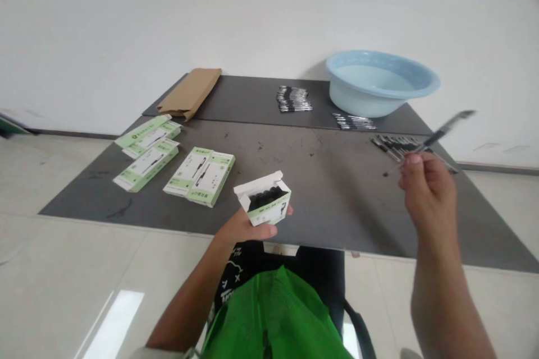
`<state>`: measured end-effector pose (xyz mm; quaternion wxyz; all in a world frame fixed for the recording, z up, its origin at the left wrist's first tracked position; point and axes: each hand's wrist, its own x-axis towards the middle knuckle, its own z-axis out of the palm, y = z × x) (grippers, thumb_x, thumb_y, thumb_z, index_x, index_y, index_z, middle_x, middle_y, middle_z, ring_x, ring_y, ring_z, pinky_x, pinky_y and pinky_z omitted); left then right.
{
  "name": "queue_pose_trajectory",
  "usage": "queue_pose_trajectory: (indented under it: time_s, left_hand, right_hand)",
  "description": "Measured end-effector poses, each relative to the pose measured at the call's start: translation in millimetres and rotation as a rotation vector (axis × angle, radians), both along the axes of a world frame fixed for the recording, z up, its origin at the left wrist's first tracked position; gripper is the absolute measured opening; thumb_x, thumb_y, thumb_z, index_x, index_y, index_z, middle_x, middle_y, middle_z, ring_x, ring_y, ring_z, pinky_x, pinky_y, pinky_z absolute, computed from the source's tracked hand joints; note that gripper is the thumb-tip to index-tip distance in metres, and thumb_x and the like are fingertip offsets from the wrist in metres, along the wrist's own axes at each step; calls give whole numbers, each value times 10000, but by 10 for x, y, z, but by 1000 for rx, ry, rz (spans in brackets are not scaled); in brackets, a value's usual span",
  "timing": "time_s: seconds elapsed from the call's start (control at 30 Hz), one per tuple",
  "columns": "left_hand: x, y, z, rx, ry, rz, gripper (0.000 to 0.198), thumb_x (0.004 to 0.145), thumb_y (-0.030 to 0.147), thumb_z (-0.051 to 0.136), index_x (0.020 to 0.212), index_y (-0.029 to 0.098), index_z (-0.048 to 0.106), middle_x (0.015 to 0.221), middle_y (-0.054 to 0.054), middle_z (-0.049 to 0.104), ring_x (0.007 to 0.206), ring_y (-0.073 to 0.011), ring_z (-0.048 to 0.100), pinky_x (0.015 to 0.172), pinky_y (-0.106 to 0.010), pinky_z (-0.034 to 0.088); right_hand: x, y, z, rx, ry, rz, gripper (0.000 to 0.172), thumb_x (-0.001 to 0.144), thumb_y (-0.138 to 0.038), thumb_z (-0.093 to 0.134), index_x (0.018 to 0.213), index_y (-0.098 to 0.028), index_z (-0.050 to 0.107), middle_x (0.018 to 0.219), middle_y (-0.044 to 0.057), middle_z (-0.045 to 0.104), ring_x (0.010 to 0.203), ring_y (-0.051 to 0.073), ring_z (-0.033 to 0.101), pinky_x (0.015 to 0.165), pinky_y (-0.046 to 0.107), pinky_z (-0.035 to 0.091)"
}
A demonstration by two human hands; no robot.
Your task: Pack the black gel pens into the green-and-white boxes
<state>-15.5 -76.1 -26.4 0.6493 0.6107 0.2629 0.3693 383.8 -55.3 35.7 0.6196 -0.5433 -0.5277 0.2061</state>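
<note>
My left hand [248,227] grips a small white and green box [265,199] from below; its top flap is open and dark pen ends fill it. My right hand [427,190] is raised at the right, fingers pinched on a single dark pen [442,133] that slants up to the right, blurred by motion. A loose row of the same pens [398,145] lies on the dark mat [337,185] just behind that hand.
Several closed green and white pen boxes [200,175] lie on the mat's left side. At the back are a brown paper bag [191,92], two more pen bunches [293,99] and a light blue basin [381,83]. A green bag [273,320] sits in my lap.
</note>
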Motion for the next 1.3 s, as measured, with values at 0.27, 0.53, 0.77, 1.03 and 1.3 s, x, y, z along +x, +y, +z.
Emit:
queue_pose_trajectory:
  time_s: [0.27, 0.53, 0.77, 1.03, 1.3]
  left_hand:
    - [1, -6, 13, -38, -45, -78, 633, 847, 404, 928, 1414, 215, 719, 1374, -155, 786, 1292, -343, 733, 1149, -503, 534]
    - [43, 15, 83, 48, -43, -102, 498, 880, 396, 911, 1314, 192, 778, 1301, -137, 816, 1270, -352, 750, 1188, -529, 522]
    - [72, 25, -8, 11, -72, -132, 618, 877, 412, 919, 1428, 214, 720, 1384, -139, 797, 1262, -344, 775, 1149, -499, 565]
    - [54, 26, 26, 78, -22, -126, 703, 886, 421, 903, 1514, 211, 667, 1368, -142, 794, 1287, -334, 744, 1159, -511, 551]
    - [33, 67, -47, 161, -10, -140, 712, 882, 397, 908, 1529, 232, 659, 1434, -144, 778, 1311, -340, 745, 1152, -499, 559]
  right_hand:
    - [-1448, -758, 434, 206, 206, 365, 82, 1115, -325, 646, 1159, -278, 696, 848, -7, 709, 546, 117, 507, 478, 261, 412]
    - [-1607, -701, 422, 199, -377, 408, 139, 1100, -269, 662, 1233, -280, 701, 1061, 7, 816, 639, 102, 701, 580, 230, 561]
    - [-1644, -614, 616, 254, -703, 323, 117, 1151, -301, 585, 1165, -233, 680, 1028, -1, 832, 594, 66, 670, 543, 225, 479]
    - [-1612, -609, 716, 279, -767, 256, 169, 1133, -335, 630, 1065, -211, 723, 817, -24, 785, 539, 94, 556, 543, 276, 400]
    - [-1588, -634, 713, 284, -804, 285, 380, 1078, -316, 721, 754, -235, 539, 753, -10, 753, 561, 107, 530, 572, 297, 406]
